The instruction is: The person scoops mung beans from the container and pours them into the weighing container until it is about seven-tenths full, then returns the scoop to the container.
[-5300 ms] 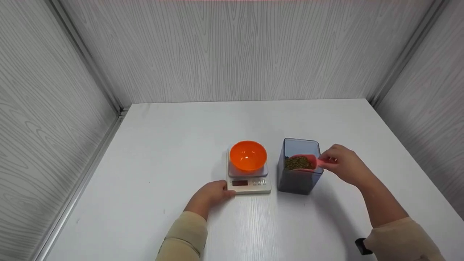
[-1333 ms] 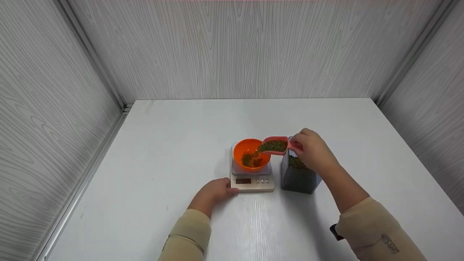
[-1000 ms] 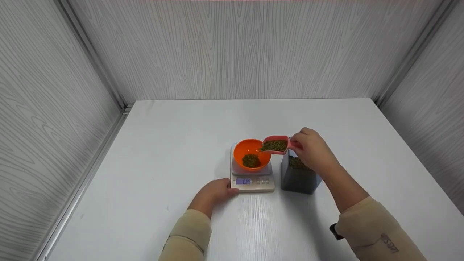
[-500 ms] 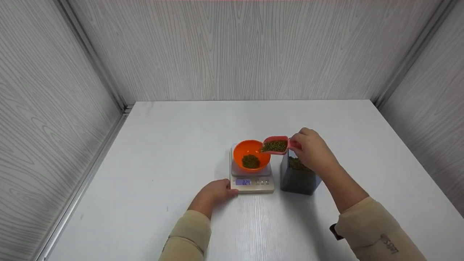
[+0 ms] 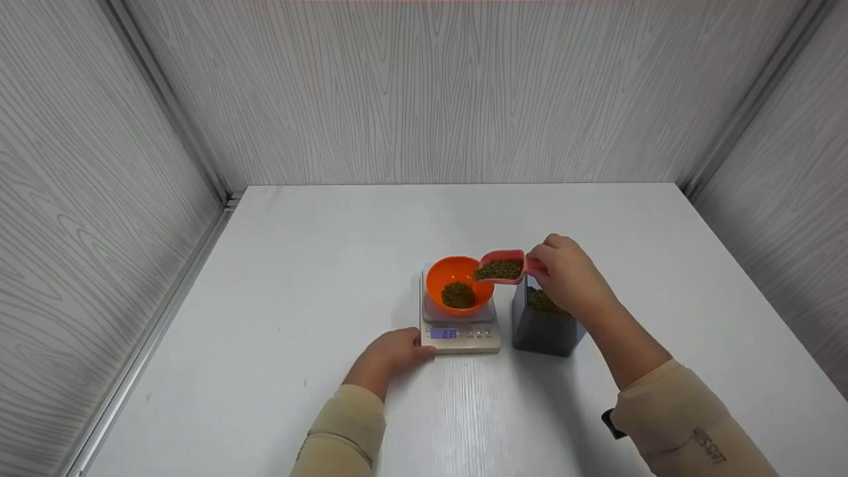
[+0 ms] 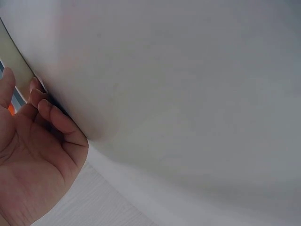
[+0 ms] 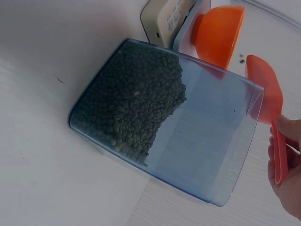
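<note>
The right hand (image 5: 566, 278) pinches the handle of a pink scoop (image 5: 501, 267) heaped with green mung beans, held over the rim of the orange bowl (image 5: 459, 285) on the kitchen scale (image 5: 460, 329). Just right of the scale stands a clear bean container (image 5: 544, 326). The left hand (image 5: 392, 352), fingers loosely curled, rests against the scale's front corner on the white surface (image 5: 318, 265). Grey panelled walls (image 5: 424, 93) enclose the surface.

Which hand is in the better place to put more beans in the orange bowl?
Right. The right hand grips the pink scoop, loaded with beans and held at the rim of the orange bowl. The left hand rests against the scale, holding no tool.
</note>
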Available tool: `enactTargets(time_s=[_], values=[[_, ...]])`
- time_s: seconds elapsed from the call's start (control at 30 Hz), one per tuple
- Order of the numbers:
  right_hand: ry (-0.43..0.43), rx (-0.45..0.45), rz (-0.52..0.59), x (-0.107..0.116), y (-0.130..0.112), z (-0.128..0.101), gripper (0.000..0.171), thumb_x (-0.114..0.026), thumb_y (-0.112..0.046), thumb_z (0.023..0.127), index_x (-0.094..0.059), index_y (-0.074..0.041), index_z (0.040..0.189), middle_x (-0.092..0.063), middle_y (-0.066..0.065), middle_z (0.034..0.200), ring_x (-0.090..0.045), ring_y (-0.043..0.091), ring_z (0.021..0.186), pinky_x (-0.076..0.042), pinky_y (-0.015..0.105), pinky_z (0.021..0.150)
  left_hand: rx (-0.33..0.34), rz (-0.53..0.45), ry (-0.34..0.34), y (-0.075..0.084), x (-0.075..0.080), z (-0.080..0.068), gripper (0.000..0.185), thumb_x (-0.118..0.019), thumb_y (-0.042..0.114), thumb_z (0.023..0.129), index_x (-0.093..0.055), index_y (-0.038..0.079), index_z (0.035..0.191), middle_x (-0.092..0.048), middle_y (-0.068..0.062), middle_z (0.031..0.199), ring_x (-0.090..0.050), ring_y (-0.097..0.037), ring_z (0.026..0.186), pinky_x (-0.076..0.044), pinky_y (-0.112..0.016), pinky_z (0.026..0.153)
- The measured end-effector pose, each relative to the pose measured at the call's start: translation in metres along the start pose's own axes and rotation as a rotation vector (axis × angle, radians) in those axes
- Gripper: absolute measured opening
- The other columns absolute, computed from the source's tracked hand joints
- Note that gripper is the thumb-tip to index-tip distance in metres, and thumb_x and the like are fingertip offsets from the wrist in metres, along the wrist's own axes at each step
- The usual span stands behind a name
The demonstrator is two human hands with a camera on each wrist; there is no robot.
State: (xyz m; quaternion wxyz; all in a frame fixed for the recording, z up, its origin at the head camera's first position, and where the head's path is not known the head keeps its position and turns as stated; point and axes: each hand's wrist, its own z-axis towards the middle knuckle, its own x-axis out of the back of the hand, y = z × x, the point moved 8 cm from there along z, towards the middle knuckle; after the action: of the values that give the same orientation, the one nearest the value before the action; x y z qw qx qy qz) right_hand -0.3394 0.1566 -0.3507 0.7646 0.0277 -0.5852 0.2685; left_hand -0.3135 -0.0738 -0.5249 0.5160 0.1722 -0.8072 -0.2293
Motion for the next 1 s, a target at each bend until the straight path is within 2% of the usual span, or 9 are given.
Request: enactTargets(time_s=[0.33, 0.6, 0.9, 1.0], values=[[0.011, 0.022, 0.002, 0.0017, -0.0027, -0.0004, 0.014, -0.068, -0.006, 0.081, -0.065, -0.002, 0.094, -0.054, 0.010, 0.089, -0.049, 0.023, 0.084, -0.048, 0.037, 0.075, -0.017, 0.014, 0.005, 0.0018, 0.0012, 0.0002, 0.027, -0.060, 0.041, 0.084, -0.055, 0.015, 0.086, -0.053, -0.002, 0.080, -0.048, -0.020, 0.078, -0.041, -0.040, 0.080], [-0.029, -0.014, -0.008, -0.0008, -0.0044, 0.0001, 0.015, -0.067, -0.007, 0.082, -0.065, -0.003, 0.096, -0.054, 0.010, 0.090, -0.049, 0.023, 0.085, -0.049, 0.037, 0.078, -0.024, 0.023, 0.011, 0.0035, 0.0012, -0.0007, 0.027, -0.060, 0.041, 0.084, -0.054, 0.014, 0.083, -0.052, -0.002, 0.077, -0.047, -0.019, 0.075, -0.040, -0.039, 0.077], [-0.027, -0.021, -0.021, -0.0003, -0.0065, 0.0007, 0.014, -0.067, -0.006, 0.081, -0.065, -0.004, 0.095, -0.053, 0.010, 0.088, -0.048, 0.024, 0.084, -0.048, 0.036, 0.076, -0.012, 0.025, 0.000, 0.0035, 0.0016, -0.0024, 0.029, -0.060, 0.041, 0.084, -0.056, 0.013, 0.091, -0.055, -0.003, 0.085, -0.049, -0.021, 0.081, -0.041, -0.043, 0.086], [-0.039, -0.034, -0.023, -0.0006, -0.0065, 0.0015, 0.014, -0.067, -0.006, 0.082, -0.065, -0.005, 0.096, -0.053, 0.009, 0.089, -0.048, 0.023, 0.085, -0.048, 0.036, 0.077, -0.003, 0.013, 0.001, 0.0034, 0.0027, -0.0026, 0.030, -0.060, 0.041, 0.084, -0.057, 0.012, 0.092, -0.056, -0.004, 0.085, -0.050, -0.021, 0.081, -0.041, -0.043, 0.085]])
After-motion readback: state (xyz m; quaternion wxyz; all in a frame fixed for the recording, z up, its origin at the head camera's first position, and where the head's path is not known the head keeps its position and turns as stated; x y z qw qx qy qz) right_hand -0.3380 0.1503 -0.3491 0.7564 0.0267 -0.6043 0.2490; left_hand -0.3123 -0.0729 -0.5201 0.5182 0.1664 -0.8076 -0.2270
